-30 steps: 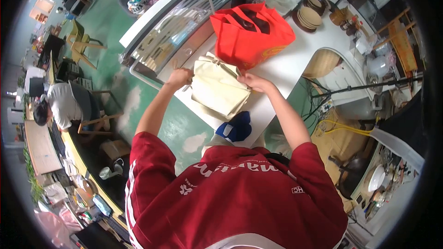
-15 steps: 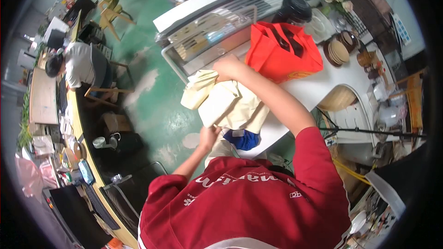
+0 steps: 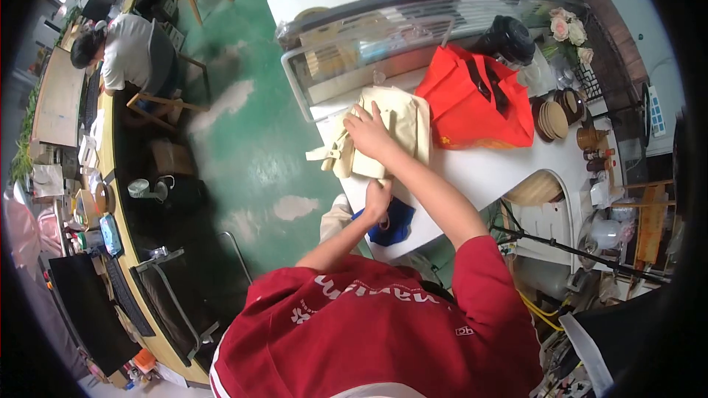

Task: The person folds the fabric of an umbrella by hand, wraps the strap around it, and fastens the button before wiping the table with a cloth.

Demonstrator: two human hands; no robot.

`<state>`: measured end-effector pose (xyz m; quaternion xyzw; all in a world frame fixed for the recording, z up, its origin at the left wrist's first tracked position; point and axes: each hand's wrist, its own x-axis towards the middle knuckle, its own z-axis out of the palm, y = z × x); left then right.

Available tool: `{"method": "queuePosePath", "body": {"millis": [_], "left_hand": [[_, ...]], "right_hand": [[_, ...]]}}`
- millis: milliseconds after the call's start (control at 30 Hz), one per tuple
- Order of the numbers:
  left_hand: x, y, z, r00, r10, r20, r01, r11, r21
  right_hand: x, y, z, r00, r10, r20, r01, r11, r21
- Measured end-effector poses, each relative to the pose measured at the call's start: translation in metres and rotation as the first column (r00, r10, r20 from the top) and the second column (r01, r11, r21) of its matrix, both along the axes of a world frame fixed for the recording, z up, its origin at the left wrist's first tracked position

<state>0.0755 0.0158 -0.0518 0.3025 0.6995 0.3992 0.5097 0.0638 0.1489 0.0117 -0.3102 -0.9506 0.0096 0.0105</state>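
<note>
Folding of the cream cloth bag point(image 3: 394, 129) seems underway: right hand point(image 3: 369, 135) spread flat on it, left hand point(image 3: 378, 202) pinching its near edge, so the next move likely needs a firm crease

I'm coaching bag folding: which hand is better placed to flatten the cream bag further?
Probably the right hand: it lies flat on the cream bag. The left hand sits at the bag's near edge by the blue cloth, at the white table edge.
</note>
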Motion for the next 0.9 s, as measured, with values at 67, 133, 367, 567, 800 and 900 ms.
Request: {"method": "queuePosePath", "body": {"millis": [67,133,367,567,800,900], "left_hand": [[-0.001,0.003,0.000,0.998,-0.062,-0.002,0.062,0.998,-0.033],[-0.002,0.007,0.003,0.993,-0.084,0.083,0.091,0.992,-0.084],[0.026,-0.002,0.010,0.991,0.015,0.129,-0.053,0.954,0.295],[0.010,0.019,0.020,0.968,-0.241,0.071,0.176,0.854,0.490],[0.008,0.039,-0.017,0.838,-0.516,0.177,0.500,0.857,0.127],[-0.003,0.036,0.006,0.823,-0.557,0.109,0.565,0.823,-0.061]], "right_hand": [[0.017,-0.007,-0.010,0.995,-0.006,-0.101,0.000,0.998,-0.060],[0.039,-0.021,0.010,0.986,-0.030,-0.163,0.022,0.998,-0.052],[0.059,-0.058,0.000,0.843,-0.463,-0.273,0.387,0.876,-0.289],[0.061,-0.048,-0.020,0.792,-0.565,-0.231,0.478,0.810,-0.340],[0.133,-0.073,-0.009,0.419,-0.620,-0.663,0.416,0.780,-0.467],[0.173,-0.139,-0.024,0.147,-0.755,-0.639,0.574,0.591,-0.567]]}}
